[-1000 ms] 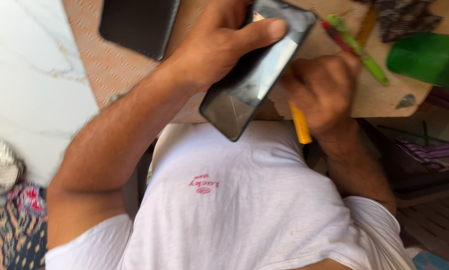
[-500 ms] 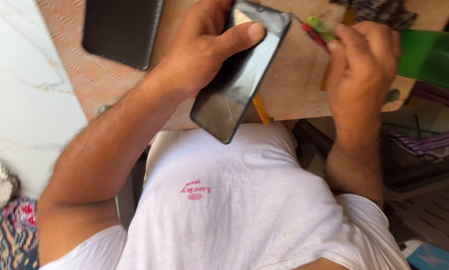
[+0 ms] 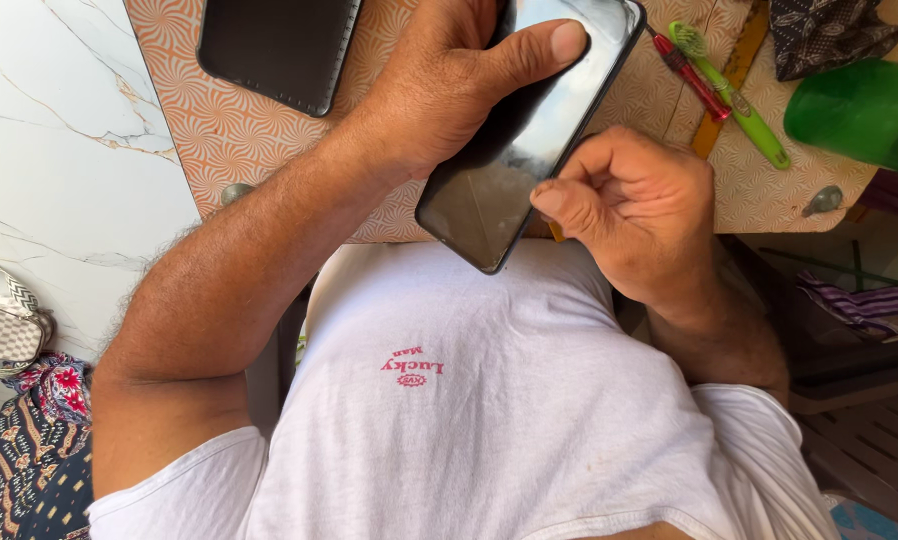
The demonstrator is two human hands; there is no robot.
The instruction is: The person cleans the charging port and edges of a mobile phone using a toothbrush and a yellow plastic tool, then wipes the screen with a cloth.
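The left hand (image 3: 449, 90) keeps the dark phone (image 3: 529, 125) clamped, tilted over the tabletop (image 3: 269, 150) edge, while the right hand (image 3: 634, 210) has come back from the green toothbrush (image 3: 734, 95) and now curls closed against the phone's lower edge, perhaps pinching something small.

Under the left hand's (image 3: 449, 90) thumb, the phone (image 3: 524, 130) shows a glossy, mirror-smooth black glass face. Just beyond the right hand's (image 3: 634, 215) knuckles lie a shiny green plastic toothbrush (image 3: 739, 105) and a laminate table (image 3: 249, 140), smooth, with an orange swirl print.
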